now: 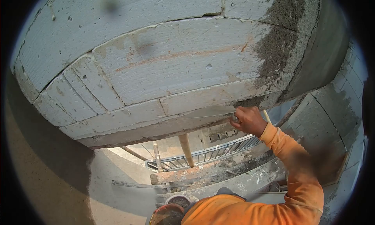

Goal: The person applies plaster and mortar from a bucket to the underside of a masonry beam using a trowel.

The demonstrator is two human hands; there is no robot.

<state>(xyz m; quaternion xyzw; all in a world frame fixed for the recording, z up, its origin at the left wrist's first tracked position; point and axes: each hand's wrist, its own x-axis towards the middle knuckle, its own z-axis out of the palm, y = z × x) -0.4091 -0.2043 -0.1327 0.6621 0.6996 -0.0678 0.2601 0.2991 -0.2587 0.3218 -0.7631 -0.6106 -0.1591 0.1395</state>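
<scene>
My right hand [250,120], at the end of an orange sleeve, is closed around the handle of a trowel [211,111]. The thin pale blade points left, along the lower edge of the white block wall [183,61]. Dark wet mortar [279,41] coats the right side of the blocks and runs down close to my hand. Farther right, a smooth grey plastered band [320,57] borders the mortar. My left hand is out of view.
Two buckets [166,216] with dark contents stand at the bottom, beside my body. Below the wall edge are a metal railing [211,154], bamboo poles [186,150] and a mortar-spattered ledge [234,164]. A long flat bar [136,184] lies at lower left.
</scene>
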